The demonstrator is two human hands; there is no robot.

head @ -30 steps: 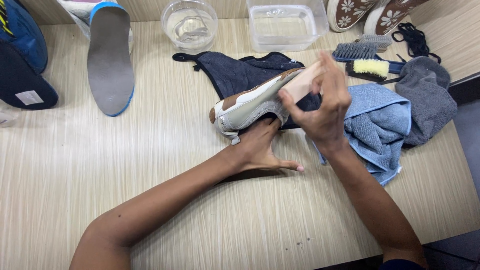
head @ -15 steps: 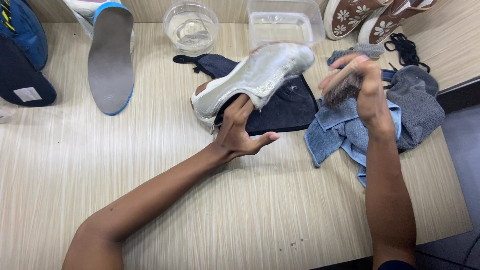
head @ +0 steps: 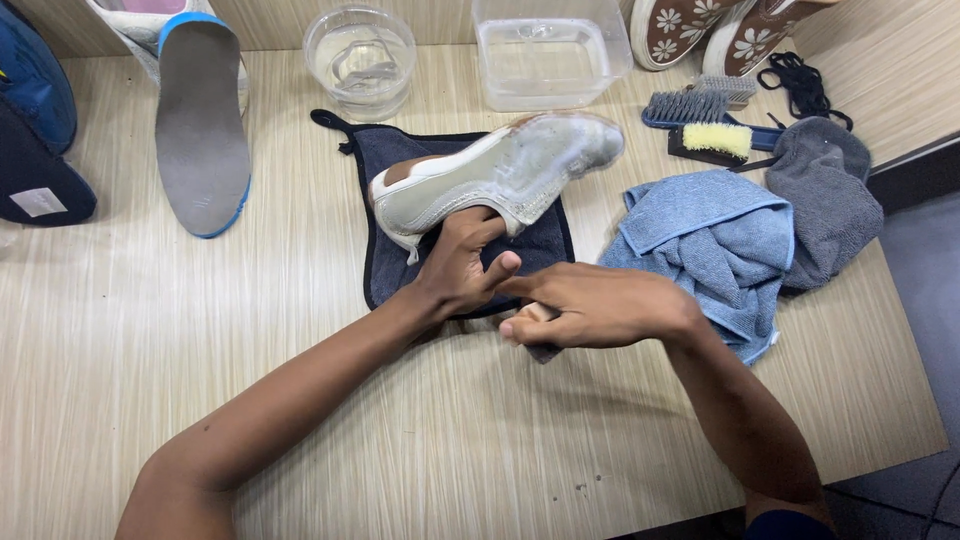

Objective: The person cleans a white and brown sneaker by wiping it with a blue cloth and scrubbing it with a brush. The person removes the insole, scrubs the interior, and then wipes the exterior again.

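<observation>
The right hand (head: 600,305) lay low over the table (head: 300,420), near the person. Its fingers were curled around a small brush (head: 535,322). Only a bit of the brush peeked out under the hand, so most of it was hidden.

Just beside it, the left hand (head: 462,265) was tucked into the shoe (head: 500,175). Some fingers were inside the shoe's opening and could not be seen. The thumb and one finger stuck out, spread apart, and one fingertip was close to the right hand. The shoe was held up on its side over a dark cloth (head: 400,270), with its wet, soapy sole facing up. Its toe pointed to the far right.

To the right lay a blue towel (head: 720,240), bunched up, and a grey cloth (head: 825,195) just behind it. Past those were two more brushes (head: 705,120), one with yellow bristles.

On the far left lay a grey insole (head: 200,130) with a blue edge. At the back stood a round bowl (head: 360,55) and a square tub (head: 545,55), both clear with water in them. Two brown shoes with flowers (head: 700,30) sat in the far right corner, near black laces (head: 795,85).
</observation>
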